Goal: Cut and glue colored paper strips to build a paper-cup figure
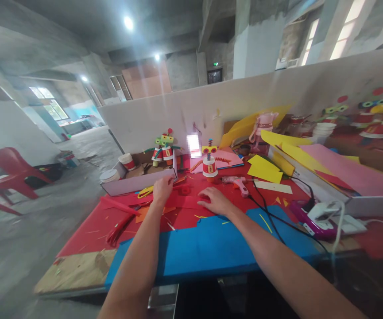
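Nearest the camera, two bare forearms (136, 261) extend over a blue sheet (204, 243). Right hand (215, 200): fingers loosely spread, nothing visibly gripped. Left hand (163, 190): curled near the white box (141, 182); grip cannot be told. Cup figure (210, 168): upright, long axis vertical, just far of the right hand, the nearer one.

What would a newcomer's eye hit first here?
Probably the cup figure with a yellow head and coiled orange arms, standing mid-table beyond the right hand. Next, likely the bright blue sheet along the near edge, then the pink glue gun lying just right of the figure.
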Available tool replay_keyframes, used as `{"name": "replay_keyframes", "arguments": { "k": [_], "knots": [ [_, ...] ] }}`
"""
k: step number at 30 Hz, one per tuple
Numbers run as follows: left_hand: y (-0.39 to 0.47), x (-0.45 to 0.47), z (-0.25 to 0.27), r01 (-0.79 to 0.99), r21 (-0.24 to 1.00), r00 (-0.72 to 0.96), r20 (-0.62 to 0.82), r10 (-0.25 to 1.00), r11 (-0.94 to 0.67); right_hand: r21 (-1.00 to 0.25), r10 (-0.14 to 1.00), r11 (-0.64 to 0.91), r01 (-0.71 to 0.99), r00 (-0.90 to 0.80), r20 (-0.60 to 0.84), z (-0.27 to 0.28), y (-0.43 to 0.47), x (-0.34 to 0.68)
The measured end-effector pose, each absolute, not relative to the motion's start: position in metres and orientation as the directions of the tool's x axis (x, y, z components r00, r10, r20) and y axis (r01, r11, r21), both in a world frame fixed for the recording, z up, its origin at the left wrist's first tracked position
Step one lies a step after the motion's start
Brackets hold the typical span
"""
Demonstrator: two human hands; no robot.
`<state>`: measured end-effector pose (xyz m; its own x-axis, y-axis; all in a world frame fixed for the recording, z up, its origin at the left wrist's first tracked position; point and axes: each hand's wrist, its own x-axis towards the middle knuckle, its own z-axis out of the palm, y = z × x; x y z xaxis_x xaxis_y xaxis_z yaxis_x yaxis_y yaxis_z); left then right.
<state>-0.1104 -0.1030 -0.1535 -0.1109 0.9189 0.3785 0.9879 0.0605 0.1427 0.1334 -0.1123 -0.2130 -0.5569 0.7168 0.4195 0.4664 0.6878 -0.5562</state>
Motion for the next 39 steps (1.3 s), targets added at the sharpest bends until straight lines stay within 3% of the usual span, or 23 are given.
{"name": "replay_keyframes", "arguments": {
  "k": [3,7,14,19,24,30,34,37,39],
  "knots": [
    [-0.103,-0.119,-0.169,0.997,0.08,-0.01,0.354,0.935,-0.019,-0.464,0.719,0.691,0.554,-0.594,0.361,-0.215,-0.115,0.131],
    [-0.1,-0.12,-0.173,0.992,0.037,0.1,0.345,0.933,-0.12,-0.444,0.704,0.706,0.552,-0.616,0.354,-0.215,-0.115,0.133],
    [-0.102,-0.105,-0.175,0.938,0.182,0.243,0.258,0.935,-0.294,-0.464,0.653,0.745,0.479,-0.663,0.365,-0.213,-0.114,0.134],
    [-0.103,-0.091,-0.184,0.937,0.124,0.288,0.252,0.924,-0.326,-0.488,0.672,0.725,0.486,-0.657,0.342,-0.212,-0.117,0.132],
    [-0.103,-0.092,-0.184,0.946,0.096,0.275,0.267,0.924,-0.31,-0.513,0.696,0.699,0.498,-0.639,0.329,-0.208,-0.12,0.131],
    [-0.108,-0.091,-0.165,0.959,0.104,0.196,0.433,0.88,-0.265,-0.532,0.706,0.691,0.489,-0.613,0.354,-0.207,-0.111,0.14],
    [-0.109,-0.111,-0.147,0.955,0.258,-0.016,0.533,0.846,-0.144,-0.503,0.693,0.717,0.482,-0.566,0.446,-0.201,-0.102,0.156],
    [-0.108,-0.128,-0.144,0.919,0.394,-0.226,0.477,0.849,0.023,-0.475,0.701,0.713,0.516,-0.51,0.498,-0.198,-0.095,0.169],
    [-0.108,-0.127,-0.148,0.929,0.367,-0.197,0.419,0.886,0.033,-0.457,0.717,0.691,0.56,-0.45,0.532,-0.198,-0.091,0.174]
  ]
}}
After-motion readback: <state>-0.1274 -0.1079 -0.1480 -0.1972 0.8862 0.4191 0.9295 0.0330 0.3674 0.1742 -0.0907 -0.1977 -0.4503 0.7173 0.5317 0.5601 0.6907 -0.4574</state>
